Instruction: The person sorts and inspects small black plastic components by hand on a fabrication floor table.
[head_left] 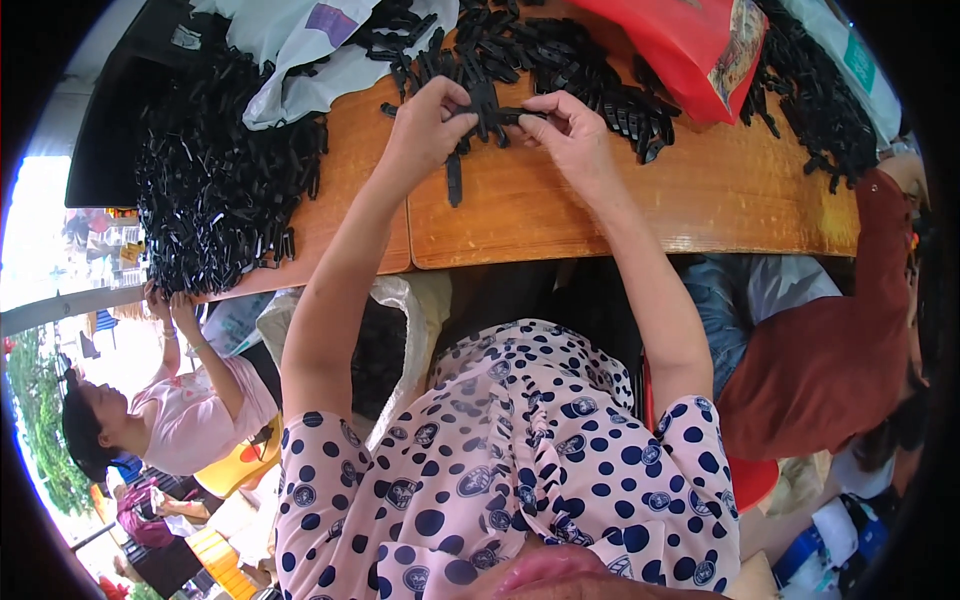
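Note:
Both hands are raised over the far part of the wooden table, at a heap of small, long black plastic pieces (pixel 485 95) that look like clips. My right hand (pixel 575 135) pinches one slim black piece (pixel 512 116) between thumb and fingertips, its other end pointing toward my left hand. My left hand (pixel 435 125) is closed, thumb against fingers, beside the same dark cluster; what lies in its fingertips blends into the heap. Just below it, a single black piece (pixel 454 180) points toward me on the table.
The brown table (pixel 530 215) holds another big black heap (pixel 220 190) at left, where a person in pink (pixel 195 420) works. A white bag (pixel 290 75) and a red bag (pixel 680 45) lie at the back. At right sits a person in a brown sleeve (pixel 830 350). An open sack (pixel 410 330) stands below the edge.

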